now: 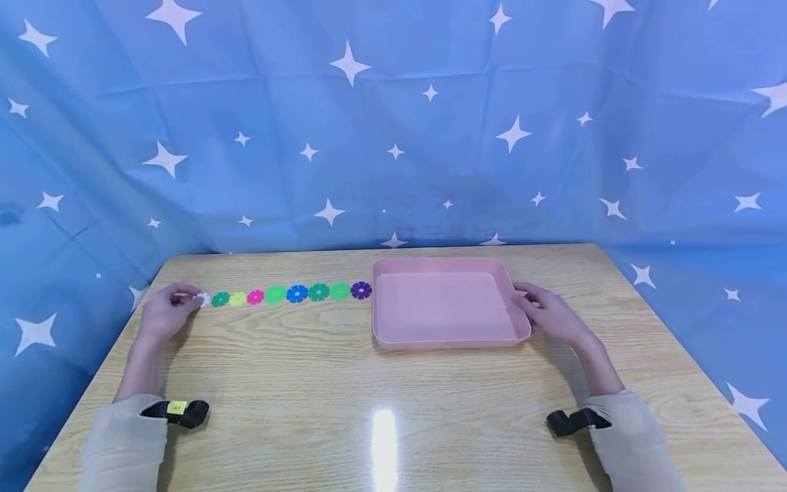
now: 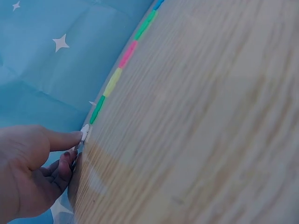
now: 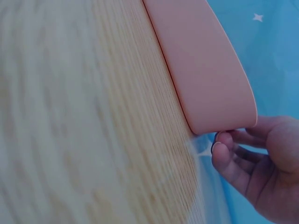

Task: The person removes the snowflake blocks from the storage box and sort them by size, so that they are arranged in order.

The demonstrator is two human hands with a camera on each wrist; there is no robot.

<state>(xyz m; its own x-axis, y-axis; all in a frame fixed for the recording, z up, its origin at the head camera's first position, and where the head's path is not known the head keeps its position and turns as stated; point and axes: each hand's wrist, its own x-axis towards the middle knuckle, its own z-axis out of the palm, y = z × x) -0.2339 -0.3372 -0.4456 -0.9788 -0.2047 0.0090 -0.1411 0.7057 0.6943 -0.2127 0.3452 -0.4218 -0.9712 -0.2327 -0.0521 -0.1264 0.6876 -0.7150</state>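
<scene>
A row of flat, round, notched plastic discs runs along the left half of the table. At its left end my left hand [image 1: 164,313] pinches a white disc [image 1: 203,299] between thumb and fingers. Beside it follow a green disc [image 1: 220,299], a yellow one [image 1: 237,298], a pink one [image 1: 255,296] and several others up to a purple disc [image 1: 361,290]. That purple disc lies right at the left wall of a pink rectangular tray [image 1: 449,344]. My right hand [image 1: 551,316] holds the tray's right wall, its fingers curled at the rim and outer side.
The wooden table [image 1: 295,410] reaches back to a blue curtain [image 1: 393,123] with white stars. Each sleeved forearm wears a black strap [image 1: 175,412] near the wrist. A bright light reflection shows on the table's front part.
</scene>
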